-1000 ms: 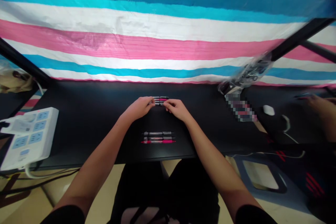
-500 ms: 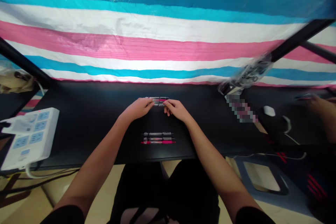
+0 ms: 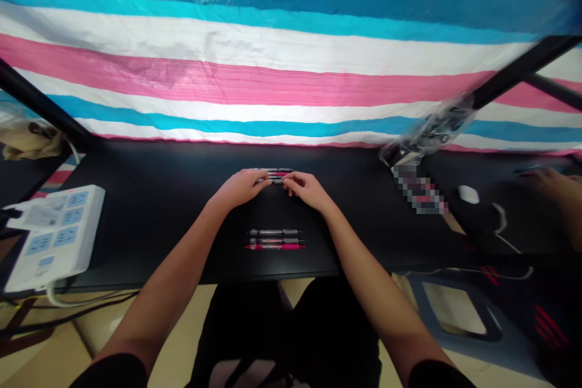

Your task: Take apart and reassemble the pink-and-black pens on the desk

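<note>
Both my hands rest on a black desk point(image 3: 150, 200), meeting at a small far row of pens point(image 3: 277, 174). My left hand point(image 3: 240, 185) has its fingers curled with the tips pinching the left ends of those pens. My right hand point(image 3: 305, 188) is curled the same way on their right ends. The pens there are black, grey and pink, lying side by side. A second row of three pens point(image 3: 274, 239), two grey and one pink, lies nearer to me, untouched between my forearms.
A white power strip point(image 3: 52, 235) sits at the desk's left edge with cables below. A clear plastic bag point(image 3: 430, 130), a white mouse point(image 3: 468, 194) and cable lie to the right. Another person's hand point(image 3: 552, 185) is at the far right. A striped tarp point(image 3: 273, 48) hangs behind.
Almost nothing differs: both hands stay on the far row of pens, with only slight shifts of the fingertips. The other person's hand at the right shifted a little.
</note>
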Demonstrator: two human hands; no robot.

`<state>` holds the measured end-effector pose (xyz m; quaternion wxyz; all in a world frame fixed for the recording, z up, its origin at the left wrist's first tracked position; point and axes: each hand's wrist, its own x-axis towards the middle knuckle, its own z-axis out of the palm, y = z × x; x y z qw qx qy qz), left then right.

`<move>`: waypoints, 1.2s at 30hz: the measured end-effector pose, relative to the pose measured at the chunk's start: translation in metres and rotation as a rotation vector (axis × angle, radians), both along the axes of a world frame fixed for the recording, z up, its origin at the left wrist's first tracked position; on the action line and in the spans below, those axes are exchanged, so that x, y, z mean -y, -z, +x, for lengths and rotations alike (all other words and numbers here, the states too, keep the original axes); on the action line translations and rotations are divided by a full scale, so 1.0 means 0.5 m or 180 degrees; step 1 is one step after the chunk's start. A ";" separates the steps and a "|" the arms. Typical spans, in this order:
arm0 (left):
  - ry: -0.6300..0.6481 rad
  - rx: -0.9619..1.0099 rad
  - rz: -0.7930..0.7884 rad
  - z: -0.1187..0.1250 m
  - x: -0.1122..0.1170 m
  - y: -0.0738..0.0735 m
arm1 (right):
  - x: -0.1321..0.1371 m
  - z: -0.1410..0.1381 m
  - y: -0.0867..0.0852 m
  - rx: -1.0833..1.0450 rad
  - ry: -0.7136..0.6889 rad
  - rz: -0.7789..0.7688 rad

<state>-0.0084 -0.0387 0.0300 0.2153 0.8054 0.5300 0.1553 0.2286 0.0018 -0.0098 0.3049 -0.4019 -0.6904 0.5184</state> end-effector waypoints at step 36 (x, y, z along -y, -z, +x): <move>-0.0160 0.0077 -0.0154 -0.002 0.007 -0.013 | -0.003 0.007 -0.021 -0.1601 0.0463 -0.1047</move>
